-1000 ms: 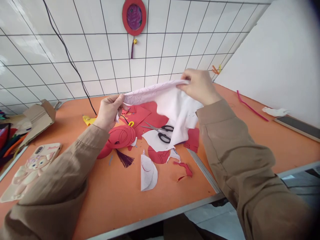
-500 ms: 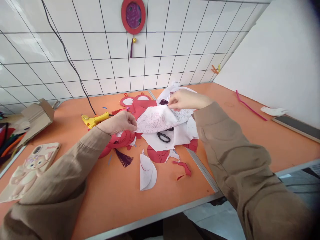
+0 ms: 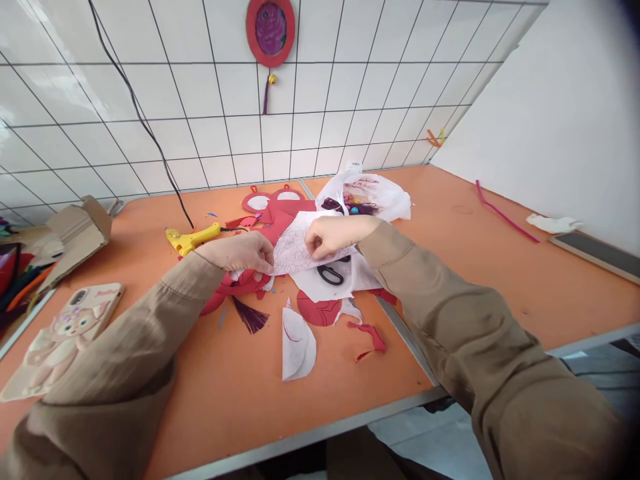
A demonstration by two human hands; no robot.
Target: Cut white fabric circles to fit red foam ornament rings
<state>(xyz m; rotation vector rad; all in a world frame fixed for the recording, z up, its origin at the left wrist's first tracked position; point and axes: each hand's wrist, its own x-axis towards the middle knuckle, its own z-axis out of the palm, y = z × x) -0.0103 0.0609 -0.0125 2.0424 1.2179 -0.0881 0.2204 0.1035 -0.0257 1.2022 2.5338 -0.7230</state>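
Note:
A thin white sheet with a printed line drawing (image 3: 293, 245) lies over the heap in the middle of the table. My left hand (image 3: 240, 255) pinches its left edge between thumb and fingers. Closed above the sheet's middle is my right hand (image 3: 337, 236), its fingertips gripping part of the sheet. Black scissor handles (image 3: 330, 275) show just below, on more white material; the blades are hidden. Red felt pieces (image 3: 280, 223) are under and behind the sheet. A dark purple tassel (image 3: 251, 316) rests below my left hand.
A yellow glue gun (image 3: 193, 238) lies left, near a phone in a bear case (image 3: 70, 340). In front are a folded white piece (image 3: 299, 347), a red round piece (image 3: 317, 309) and red scraps (image 3: 371, 339). Behind stands a plastic bag with beads (image 3: 385, 197).
My right hand has moved left and toward me, from the sheet's far right side to its middle, uncovering the plastic bag. My left hand stays at the left edge.

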